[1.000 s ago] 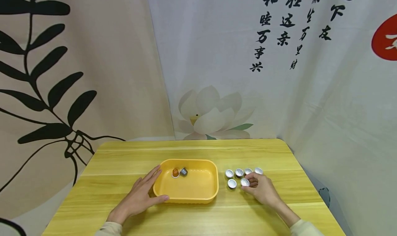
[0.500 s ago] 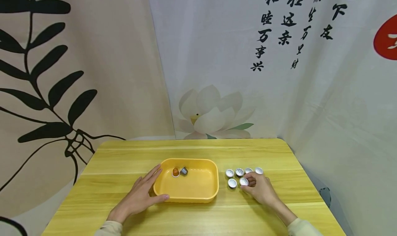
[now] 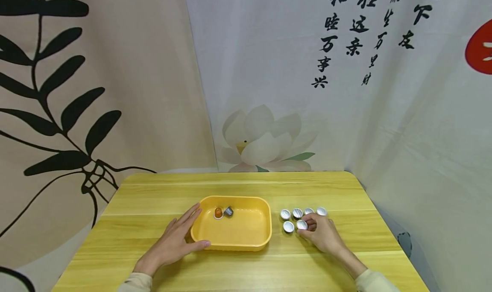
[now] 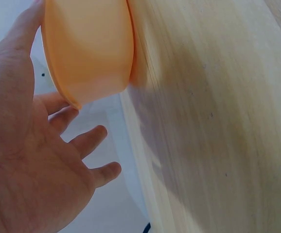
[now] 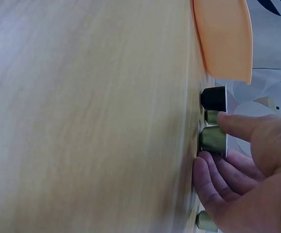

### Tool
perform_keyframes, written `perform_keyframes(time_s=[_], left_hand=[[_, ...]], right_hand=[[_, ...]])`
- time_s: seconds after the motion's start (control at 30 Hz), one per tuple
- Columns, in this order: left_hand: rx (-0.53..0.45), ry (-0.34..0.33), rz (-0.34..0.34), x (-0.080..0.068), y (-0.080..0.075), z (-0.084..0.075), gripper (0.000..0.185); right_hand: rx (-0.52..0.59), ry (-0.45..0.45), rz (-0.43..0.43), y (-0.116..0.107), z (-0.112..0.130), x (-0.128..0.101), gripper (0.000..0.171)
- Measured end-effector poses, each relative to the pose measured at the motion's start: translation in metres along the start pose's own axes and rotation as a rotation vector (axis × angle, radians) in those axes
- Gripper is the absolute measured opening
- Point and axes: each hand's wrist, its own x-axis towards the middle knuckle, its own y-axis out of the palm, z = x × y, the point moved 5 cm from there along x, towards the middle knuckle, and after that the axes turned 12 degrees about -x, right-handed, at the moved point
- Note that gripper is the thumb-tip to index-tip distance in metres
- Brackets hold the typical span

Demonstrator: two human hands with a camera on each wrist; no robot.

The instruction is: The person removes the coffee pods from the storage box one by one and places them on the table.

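My left hand [image 3: 174, 240] lies against the left end of a yellow plastic tray [image 3: 231, 246], fingers spread along its rim and thumb over the front corner. In the left wrist view the other fingers extend beside the tray wall. To the right of the tray, my right hand [image 3: 324, 236] pinches a green coffee capsule [image 5: 213, 140] between thumb and fingers. That capsule stands foil lid up, low at the tabletop. A black coffee capsule [image 5: 213, 98] stands beside it, nearer the tray. Inside the tray lie an orange capsule [image 3: 218, 212] and a grey capsule [image 3: 228, 211].
Behind the pinched capsule runs a row of several lid-up capsules [image 3: 297, 213], the right ones close to my right fingers. Everything stands on a wood-grain table [image 3: 161, 198]. A printed cloth [image 3: 269, 70] hangs behind the far edge.
My right hand has shifted the pinched capsule slightly left, closer to the neighbouring one in the front row. The left hand and the tray have stayed in place.
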Motion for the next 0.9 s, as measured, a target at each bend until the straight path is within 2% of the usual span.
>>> perform_keyframes(time_s=[0.5, 0.9], left_hand=[[0.006, 0.008, -0.006, 0.0, 0.0, 0.002, 0.111], [-0.014, 0.003, 0.008, 0.001, 0.0, 0.002, 0.111]], right_hand=[[-0.007, -0.011, -0.006, -0.001, 0.004, 0.0, 0.037], [0.015, -0.003, 0.054, -0.013, 0.007, -0.011, 0.051]])
